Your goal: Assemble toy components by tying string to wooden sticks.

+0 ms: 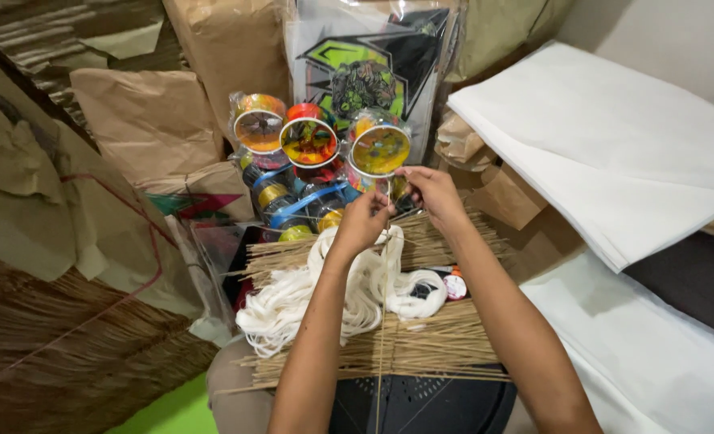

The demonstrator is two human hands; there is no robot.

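My left hand (362,223) and my right hand (431,190) are close together above a pile of thin bamboo sticks (421,345). Both pinch at one long thin stick (382,337) that runs down toward me, and at white thread near its top end. A loose hank of white thread (308,297) lies across the sticks under my left forearm. A small round red-and-white thing (455,287) rests on the sticks beside my right forearm.
Several colourful thread spools in clear wrap (308,143) stand just beyond my hands. A bagged kite (373,64) leans behind them among brown paper sheets (148,120). White paper stacks (614,153) lie at right. A dark plastic stool (421,406) supports the sticks.
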